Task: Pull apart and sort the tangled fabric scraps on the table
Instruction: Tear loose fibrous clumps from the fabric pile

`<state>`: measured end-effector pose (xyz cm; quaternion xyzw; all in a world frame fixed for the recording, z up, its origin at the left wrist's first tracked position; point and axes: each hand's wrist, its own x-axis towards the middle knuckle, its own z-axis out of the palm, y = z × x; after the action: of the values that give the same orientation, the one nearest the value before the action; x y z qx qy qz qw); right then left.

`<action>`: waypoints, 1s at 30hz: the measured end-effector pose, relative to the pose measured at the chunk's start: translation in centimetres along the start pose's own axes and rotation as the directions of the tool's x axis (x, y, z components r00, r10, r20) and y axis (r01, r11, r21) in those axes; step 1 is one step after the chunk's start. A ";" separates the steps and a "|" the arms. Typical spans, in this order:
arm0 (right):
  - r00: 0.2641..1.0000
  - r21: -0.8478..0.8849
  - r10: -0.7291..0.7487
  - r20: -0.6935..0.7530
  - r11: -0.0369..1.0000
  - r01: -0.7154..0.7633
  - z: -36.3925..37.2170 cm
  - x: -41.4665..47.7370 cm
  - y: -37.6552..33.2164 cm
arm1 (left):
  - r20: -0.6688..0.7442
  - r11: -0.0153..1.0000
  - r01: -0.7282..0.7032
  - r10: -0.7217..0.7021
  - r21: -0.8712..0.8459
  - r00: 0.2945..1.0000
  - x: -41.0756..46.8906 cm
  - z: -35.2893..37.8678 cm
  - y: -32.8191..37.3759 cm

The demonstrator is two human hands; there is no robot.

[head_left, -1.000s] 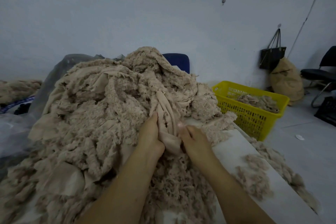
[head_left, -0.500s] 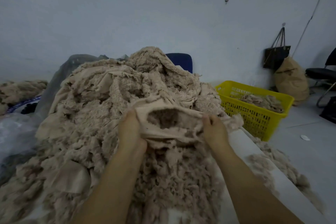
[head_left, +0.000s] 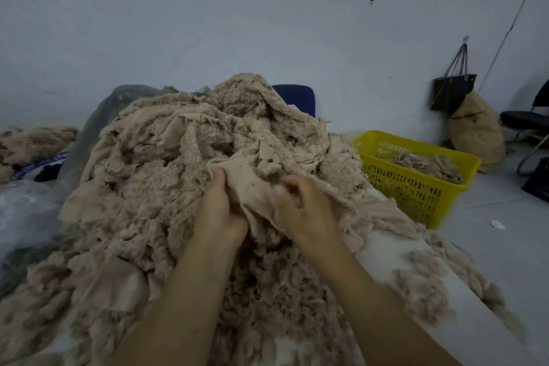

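At the centre of the frame, the left hand (head_left: pixel 219 211) and the slightly blurred right hand (head_left: pixel 307 212) both grip a smooth beige fabric scrap (head_left: pixel 252 187), fingers curled round its edges. It lies atop the large heap of tangled fluffy beige scraps (head_left: pixel 154 187) covering the white table (head_left: pixel 383 255). At right, a yellow plastic basket (head_left: pixel 416 144) holds similar scraps.
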<state>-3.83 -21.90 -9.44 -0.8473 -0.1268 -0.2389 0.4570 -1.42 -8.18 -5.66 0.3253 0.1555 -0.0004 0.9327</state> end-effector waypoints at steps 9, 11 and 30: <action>0.927 0.295 0.278 0.252 0.890 -0.347 -2.1 0.2 2.2 | 0.033 0.995 -0.004 0.001 0.102 0.999 1.0 -0.1 2.1; 0.918 0.326 0.309 0.250 0.865 -0.381 -2.1 0.7 2.0 | 0.243 0.941 0.088 -0.174 0.327 0.954 0.0 -0.1 0.9; 0.920 -0.199 0.316 0.233 0.941 -0.273 -3.8 0.0 6.2 | 0.083 0.865 -0.257 0.245 0.431 0.966 0.7 -1.4 4.4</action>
<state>-2.23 -28.43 -12.06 -0.9152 -0.0370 -0.0629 0.3963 -0.74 -3.79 -4.22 0.5443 0.0962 0.0818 0.8294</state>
